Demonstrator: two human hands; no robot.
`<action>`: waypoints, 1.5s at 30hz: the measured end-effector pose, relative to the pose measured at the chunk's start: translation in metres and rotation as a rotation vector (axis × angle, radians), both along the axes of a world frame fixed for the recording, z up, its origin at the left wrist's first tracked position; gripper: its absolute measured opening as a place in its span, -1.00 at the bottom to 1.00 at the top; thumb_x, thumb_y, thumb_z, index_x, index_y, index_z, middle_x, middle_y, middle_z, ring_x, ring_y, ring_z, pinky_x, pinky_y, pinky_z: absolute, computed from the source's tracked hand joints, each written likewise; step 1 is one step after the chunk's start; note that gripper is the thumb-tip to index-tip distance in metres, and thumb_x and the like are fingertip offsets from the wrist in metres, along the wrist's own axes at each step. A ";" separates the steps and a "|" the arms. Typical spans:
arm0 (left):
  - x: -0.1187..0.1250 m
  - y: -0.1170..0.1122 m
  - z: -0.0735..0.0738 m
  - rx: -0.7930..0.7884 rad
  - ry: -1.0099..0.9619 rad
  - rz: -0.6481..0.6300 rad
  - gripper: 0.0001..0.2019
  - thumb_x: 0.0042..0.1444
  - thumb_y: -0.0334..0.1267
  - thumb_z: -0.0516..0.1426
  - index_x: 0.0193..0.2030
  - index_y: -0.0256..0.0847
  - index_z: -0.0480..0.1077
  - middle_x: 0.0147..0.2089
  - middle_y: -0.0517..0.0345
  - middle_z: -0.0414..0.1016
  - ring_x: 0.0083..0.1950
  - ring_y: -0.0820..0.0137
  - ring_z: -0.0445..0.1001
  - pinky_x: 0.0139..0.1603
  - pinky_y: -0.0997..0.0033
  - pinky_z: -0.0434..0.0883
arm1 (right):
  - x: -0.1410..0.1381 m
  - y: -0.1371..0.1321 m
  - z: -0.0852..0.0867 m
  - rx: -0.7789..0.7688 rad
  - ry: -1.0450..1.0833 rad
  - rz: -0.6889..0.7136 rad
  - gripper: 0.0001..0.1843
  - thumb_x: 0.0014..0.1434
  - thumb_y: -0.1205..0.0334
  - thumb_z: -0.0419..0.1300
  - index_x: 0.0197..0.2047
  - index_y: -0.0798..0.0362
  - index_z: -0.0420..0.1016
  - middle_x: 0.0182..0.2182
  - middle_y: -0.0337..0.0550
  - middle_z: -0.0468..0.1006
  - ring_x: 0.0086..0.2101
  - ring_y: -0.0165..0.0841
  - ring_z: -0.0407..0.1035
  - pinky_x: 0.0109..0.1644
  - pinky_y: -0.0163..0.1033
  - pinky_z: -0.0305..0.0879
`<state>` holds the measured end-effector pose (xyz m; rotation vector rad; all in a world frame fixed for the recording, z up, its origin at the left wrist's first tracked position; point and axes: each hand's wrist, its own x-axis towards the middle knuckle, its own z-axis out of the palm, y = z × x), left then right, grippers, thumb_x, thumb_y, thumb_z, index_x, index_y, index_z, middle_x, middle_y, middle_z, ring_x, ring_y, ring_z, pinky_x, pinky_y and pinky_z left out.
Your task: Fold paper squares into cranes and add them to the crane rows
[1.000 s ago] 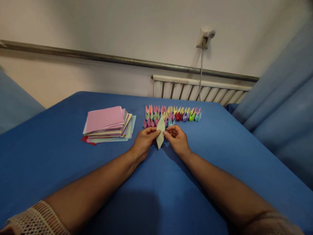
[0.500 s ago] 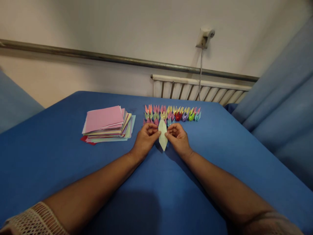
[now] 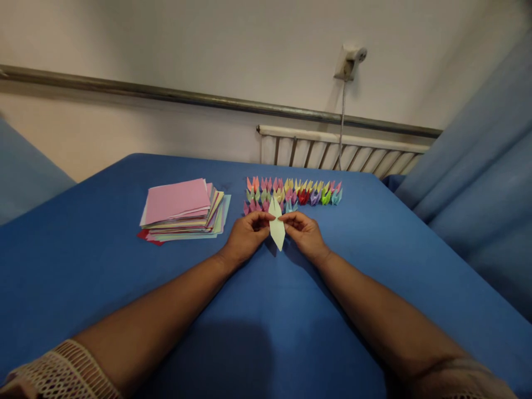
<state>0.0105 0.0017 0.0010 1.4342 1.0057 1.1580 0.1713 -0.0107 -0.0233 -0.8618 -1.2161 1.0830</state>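
A pale green folded paper (image 3: 277,230), long and pointed at both ends, is held upright above the table. My left hand (image 3: 249,234) pinches its left edge between thumb and fingers. On the opposite edge, my right hand (image 3: 305,235) grips it the same way, with the fingertips at its upper middle. A slit shows near the paper's top point. Just behind it stand rows of small folded paper cranes (image 3: 303,197) in many colours; the paper and my hands hide part of the front row.
To the left lies a stack of coloured paper sheets (image 3: 178,204), pink on top. The blue-covered table (image 3: 233,299) ends at a wall with a metal pipe (image 3: 199,100), a radiator (image 3: 324,148) and a socket with a plugged cord (image 3: 346,64). Blue curtains (image 3: 482,183) hang at right.
The fingertips have moved onto the front of the folded paper, and the thumbs have shifted to its sides. The paper has risen slightly and tilted a little.
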 end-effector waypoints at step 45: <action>0.005 -0.010 0.015 -0.105 -0.068 -0.030 -0.71 -0.16 -0.06 0.33 -0.43 -0.24 0.46 -0.48 0.24 0.39 -0.45 0.49 0.29 -0.40 0.50 0.22 | -0.007 -0.012 0.012 -0.132 -0.043 0.065 -0.63 -0.12 -0.06 0.35 -0.56 0.02 0.34 -0.67 -0.37 0.32 -0.62 -0.49 0.18 -0.49 -0.34 0.13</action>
